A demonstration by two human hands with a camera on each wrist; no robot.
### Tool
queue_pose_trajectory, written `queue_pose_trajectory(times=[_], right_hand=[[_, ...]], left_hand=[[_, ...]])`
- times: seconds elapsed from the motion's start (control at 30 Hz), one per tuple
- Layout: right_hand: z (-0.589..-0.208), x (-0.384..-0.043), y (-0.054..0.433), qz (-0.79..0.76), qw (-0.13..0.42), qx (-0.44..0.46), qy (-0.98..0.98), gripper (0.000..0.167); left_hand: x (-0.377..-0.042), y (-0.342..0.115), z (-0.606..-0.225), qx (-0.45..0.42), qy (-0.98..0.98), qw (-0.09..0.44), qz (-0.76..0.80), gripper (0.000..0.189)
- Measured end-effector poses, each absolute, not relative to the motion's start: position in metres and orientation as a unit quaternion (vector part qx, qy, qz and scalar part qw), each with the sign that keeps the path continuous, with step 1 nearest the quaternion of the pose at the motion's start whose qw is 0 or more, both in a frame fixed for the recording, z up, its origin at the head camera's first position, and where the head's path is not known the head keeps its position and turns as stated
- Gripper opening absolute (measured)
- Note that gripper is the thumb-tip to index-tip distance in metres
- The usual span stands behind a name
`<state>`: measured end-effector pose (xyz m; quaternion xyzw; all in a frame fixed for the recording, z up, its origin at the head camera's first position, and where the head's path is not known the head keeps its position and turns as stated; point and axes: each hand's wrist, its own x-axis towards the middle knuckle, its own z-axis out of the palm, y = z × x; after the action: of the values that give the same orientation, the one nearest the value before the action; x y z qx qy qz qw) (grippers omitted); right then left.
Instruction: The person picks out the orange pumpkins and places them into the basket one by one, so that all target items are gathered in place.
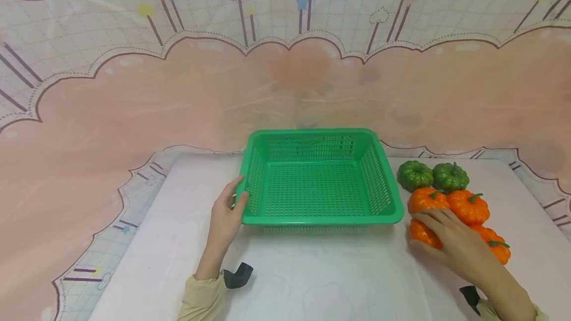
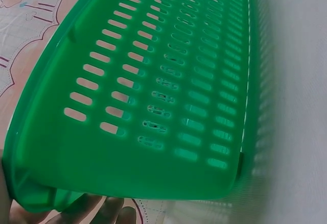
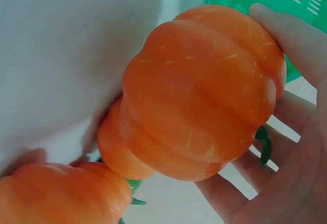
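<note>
A green plastic basket [image 1: 318, 220] with slotted walls stands on the white table, nothing inside it. My left hand [image 1: 226, 219] holds its left rim, thumb on top; in the left wrist view the fingers [image 2: 104, 208] curl beneath the rim. At the right, my right hand [image 1: 455, 241] grips a small orange pumpkin [image 1: 424, 233], the nearest-left one of a cluster. The right wrist view shows this pumpkin [image 3: 204, 91] between thumb and fingers, its green stem toward the palm. Other orange pumpkins [image 1: 468, 207] sit close around that hand.
Two green pumpkins [image 1: 415, 176] lie behind the orange ones, beside the basket's right wall. A patterned cloth [image 1: 178, 93] in pink and white hangs behind the table [image 1: 312, 281] and shows along its sides. Dark straps [image 1: 238, 275] stick out at both wrists.
</note>
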<state>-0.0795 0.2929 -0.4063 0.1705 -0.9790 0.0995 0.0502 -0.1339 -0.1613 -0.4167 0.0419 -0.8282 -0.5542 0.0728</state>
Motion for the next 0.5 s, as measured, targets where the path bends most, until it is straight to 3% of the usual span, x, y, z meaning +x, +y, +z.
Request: queue_pose_trajectory(times=[0.5], right_hand=[[-0.389, -0.086, 0.285, 0.102, 0.131, 0.225, -0.960, 0.053]], left_hand=[[-0.135, -0.163, -0.418, 0.044, -0.831, 0.071, -0.549, 0.046]])
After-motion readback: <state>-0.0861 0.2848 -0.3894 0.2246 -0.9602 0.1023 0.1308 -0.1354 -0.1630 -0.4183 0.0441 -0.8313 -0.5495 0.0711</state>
